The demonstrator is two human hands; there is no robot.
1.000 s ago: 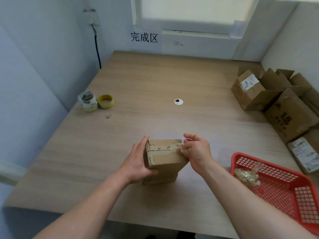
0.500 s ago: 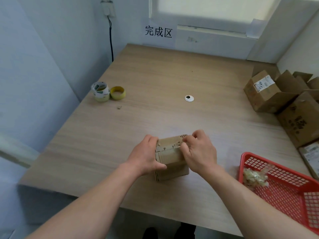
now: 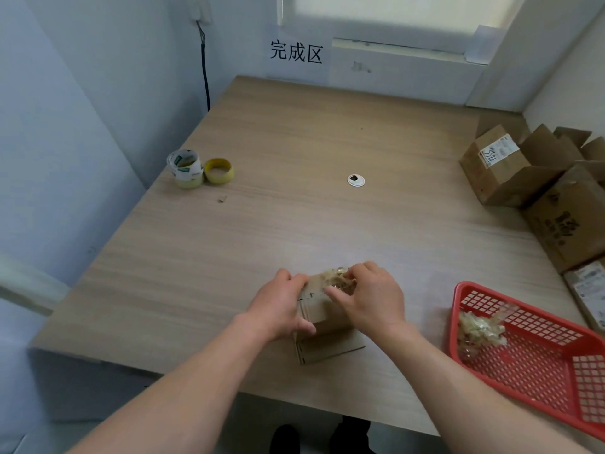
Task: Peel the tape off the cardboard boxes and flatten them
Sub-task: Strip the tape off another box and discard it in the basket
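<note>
A small brown cardboard box stands near the table's front edge. My left hand grips its left side, fingers curled over the top edge. My right hand is on the box's top right and pinches a crumpled strip of clear tape that is lifted off the top. Most of the box's top is hidden under both hands.
A red plastic basket with a wad of peeled tape sits at the right front. Several cardboard boxes are stacked along the right wall. Two tape rolls stand at the left. A white grommet marks the wooden table.
My right hand has pulled the tape up off the box's top into a crumpled bunch. My left hand still holds the box. The camera has tilted and shifted a little.
</note>
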